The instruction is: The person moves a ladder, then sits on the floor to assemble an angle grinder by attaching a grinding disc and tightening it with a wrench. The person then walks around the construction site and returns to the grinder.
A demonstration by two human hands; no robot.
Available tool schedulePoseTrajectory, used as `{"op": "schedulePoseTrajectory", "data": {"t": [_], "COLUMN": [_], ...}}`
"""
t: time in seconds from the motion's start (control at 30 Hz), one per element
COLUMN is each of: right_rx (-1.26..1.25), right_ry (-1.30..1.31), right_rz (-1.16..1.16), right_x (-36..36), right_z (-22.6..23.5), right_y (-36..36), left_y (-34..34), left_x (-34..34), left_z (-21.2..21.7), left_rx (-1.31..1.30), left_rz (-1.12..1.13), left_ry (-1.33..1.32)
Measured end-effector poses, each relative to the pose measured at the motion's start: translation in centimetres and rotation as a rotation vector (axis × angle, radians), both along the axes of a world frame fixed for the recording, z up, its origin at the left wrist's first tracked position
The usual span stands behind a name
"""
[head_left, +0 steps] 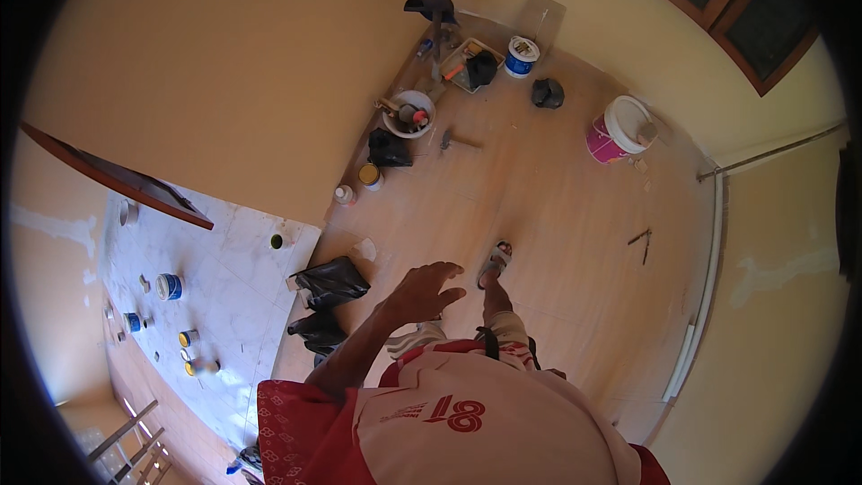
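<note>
My left hand (426,292) is raised over the floor in front of my body, its fingers stretched out and apart, with nothing in it. Nearest to it on the floor lies a black plastic bag (332,284), with another black bag (318,329) just below. My forearm passes close to the right of these bags. My right hand does not show; the shirt hides that side. One sandalled foot (495,262) is set forward on the tiles, beyond my left hand.
Along the left wall stand a yellow-lidded can (370,176), a white bucket of tools (409,114) and a tray (472,65). A hammer (460,140) lies beside the bucket. A pink-and-white paint bucket (620,130) stands far right. Several paint cans rest on a white marble-patterned surface (229,278).
</note>
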State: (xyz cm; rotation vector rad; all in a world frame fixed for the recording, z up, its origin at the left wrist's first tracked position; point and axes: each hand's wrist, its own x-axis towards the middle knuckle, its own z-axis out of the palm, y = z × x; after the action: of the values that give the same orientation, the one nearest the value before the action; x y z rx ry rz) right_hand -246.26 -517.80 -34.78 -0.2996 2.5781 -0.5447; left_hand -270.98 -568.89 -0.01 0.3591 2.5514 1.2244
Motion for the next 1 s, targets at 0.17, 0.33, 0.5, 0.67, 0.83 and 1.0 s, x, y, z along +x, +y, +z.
{"op": "schedulePoseTrajectory", "data": {"t": [0.17, 0.33, 0.5, 0.67, 0.83, 1.0], "right_rx": [0.192, -0.328, -0.332, -0.446, -0.374, -0.229], "right_ry": [0.08, -0.602, -0.289, -0.286, -0.421, -0.549], "right_rz": [0.171, -1.122, -0.874, -0.741, -0.62, -0.688], "right_x": [-14.6, -44.1, -67.5, -79.8, -81.8, -82.0], "right_z": [-5.3, 9.6, 16.3, 17.5, 16.6, 13.8], "right_y": [10.2, 3.2, 1.0, -6.3, -12.2, -9.6], "left_y": [1.9, 3.8, 2.5, -0.3, -3.4, -6.2], "left_x": [-10.5, -17.9, -23.8, -28.8, -36.8, -44.2], "left_z": [-4.2, -1.9, -2.6, -7.0, -8.4, -7.8], "left_rx": [0.116, 0.193, 0.236, 0.285, 0.221, 0.178], "left_rz": [0.187, 0.347, 0.55, 0.685, 0.648, 0.69], "left_ry": [-0.204, -0.381, -0.466, -0.447, -0.597, -0.576]}}
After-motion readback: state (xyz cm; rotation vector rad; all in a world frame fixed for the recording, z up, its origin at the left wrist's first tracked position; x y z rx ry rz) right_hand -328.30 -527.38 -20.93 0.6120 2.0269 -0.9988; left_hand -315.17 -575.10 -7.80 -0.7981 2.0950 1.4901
